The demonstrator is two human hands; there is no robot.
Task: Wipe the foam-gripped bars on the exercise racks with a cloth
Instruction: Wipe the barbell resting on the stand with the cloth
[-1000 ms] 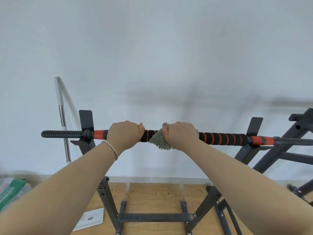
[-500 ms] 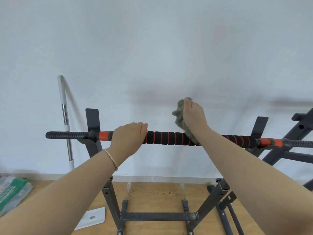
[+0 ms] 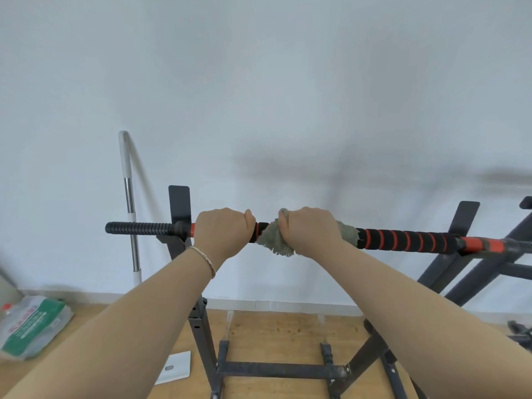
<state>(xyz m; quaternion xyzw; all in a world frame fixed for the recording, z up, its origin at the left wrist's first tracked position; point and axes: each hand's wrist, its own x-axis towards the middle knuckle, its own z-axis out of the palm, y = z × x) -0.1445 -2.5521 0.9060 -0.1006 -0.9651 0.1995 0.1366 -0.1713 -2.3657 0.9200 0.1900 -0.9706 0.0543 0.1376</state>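
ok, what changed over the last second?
Half a second ago the right hand held the cloth lifted above the bar, further right. It has come back down and left, gripping the cloth round the bar beside the left hand, as a second ago. The left hand kept gripping the bar, which stayed on the rack.

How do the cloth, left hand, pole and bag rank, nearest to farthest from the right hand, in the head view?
1. cloth, gripped by the right hand on the bar.
2. left hand, beside it on the bar.
3. pole, against the wall, left.
4. bag, on the floor, far left.
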